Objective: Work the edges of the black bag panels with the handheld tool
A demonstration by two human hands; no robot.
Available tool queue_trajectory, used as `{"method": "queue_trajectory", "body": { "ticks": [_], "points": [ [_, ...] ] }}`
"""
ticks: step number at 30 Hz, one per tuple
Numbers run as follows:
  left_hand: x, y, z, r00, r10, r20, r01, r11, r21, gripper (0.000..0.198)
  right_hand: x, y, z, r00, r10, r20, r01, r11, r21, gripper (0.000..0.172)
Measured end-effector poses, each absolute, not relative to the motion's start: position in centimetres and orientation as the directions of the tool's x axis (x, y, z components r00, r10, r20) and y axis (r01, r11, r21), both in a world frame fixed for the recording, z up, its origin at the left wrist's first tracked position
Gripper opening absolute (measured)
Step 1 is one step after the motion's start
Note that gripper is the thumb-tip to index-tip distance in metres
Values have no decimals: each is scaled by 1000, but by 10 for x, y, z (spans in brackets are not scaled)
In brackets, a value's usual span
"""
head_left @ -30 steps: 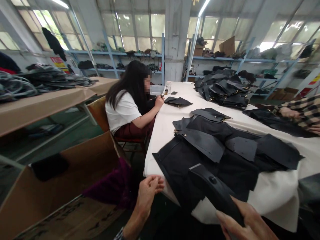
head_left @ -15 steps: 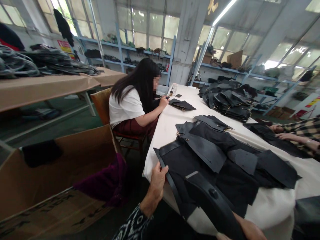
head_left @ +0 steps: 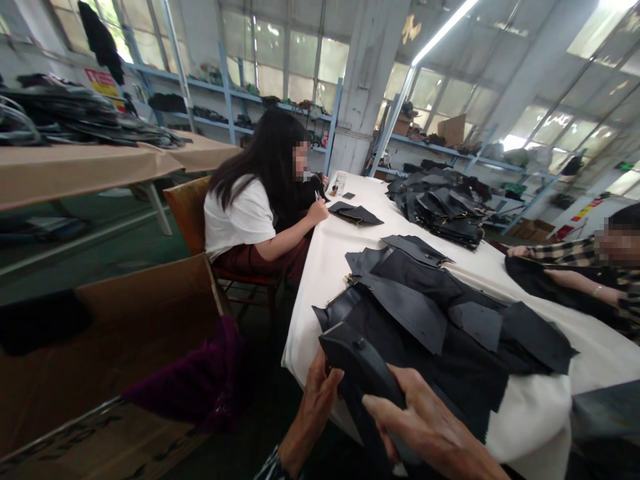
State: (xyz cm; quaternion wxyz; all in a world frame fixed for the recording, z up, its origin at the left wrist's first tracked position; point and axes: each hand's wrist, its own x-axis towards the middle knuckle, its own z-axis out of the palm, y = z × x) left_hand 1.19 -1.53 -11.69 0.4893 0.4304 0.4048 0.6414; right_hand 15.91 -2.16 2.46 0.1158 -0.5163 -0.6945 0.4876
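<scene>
A black hand-held device (head_left: 357, 353) with a wide, blunt front end lies across the near corner of the work. My right hand (head_left: 420, 413) is wrapped round its body, thumb on the near side. My left hand (head_left: 317, 383) is closed at the edge of a black fabric bag piece (head_left: 340, 307), its fingertips partly hidden by the device's front end. That piece lies with others in a spread-out pile of black bag pieces (head_left: 405, 313), which have leather-like flaps and gold-coloured metal fittings.
The pile rests on a white-covered table (head_left: 305, 300). Behind it stands a heap of black bags (head_left: 440, 203). A person in a white top (head_left: 245, 213) sits at left; another in a checked sleeve (head_left: 565, 250) works at right. A cardboard box (head_left: 150, 293) holding purple cloth (head_left: 200, 380) is at lower left.
The device has moved left and up to the corner by my left hand. My right hand has come further into view round it. The view has swung slightly right.
</scene>
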Motion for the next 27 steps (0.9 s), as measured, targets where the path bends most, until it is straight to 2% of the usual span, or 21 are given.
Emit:
{"method": "queue_trajectory", "body": {
  "ticks": [4, 9, 12, 18, 21, 24, 27],
  "points": [
    [17, -23, -111, -107, 982, 156, -324, -183, 928, 54, 145, 0, 28, -473, 832, -290, 583, 49, -811, 28],
    [18, -23, -116, -133, 991, 16, -328, -59, 943, 62, 157, 12, 39, -418, 883, -213, 561, 67, -825, 34],
    [19, -19, -120, -183, 983, -5, -328, -57, 943, 63, 173, 5, 37, -418, 867, -272, 579, 24, -815, 33],
    [23, -22, -118, -177, 980, 86, -309, -139, 941, 53, 171, -8, 14, -482, 803, -351, 553, -32, -833, 26],
    [26, -25, -122, -155, 988, -3, -251, -36, 967, 53, 162, 3, 10, -504, 809, -303, 487, -23, -873, 29],
    [20, -27, -127, -160, 975, -154, -198, 121, 973, 58, 172, 12, 14, -438, 869, -231, 467, 0, -884, 30],
    [-4, -29, -121, -212, 949, -235, 15, 244, 970, 42, 202, -1, 18, -344, 913, -218, 483, -27, -875, 28]
  ]
}}
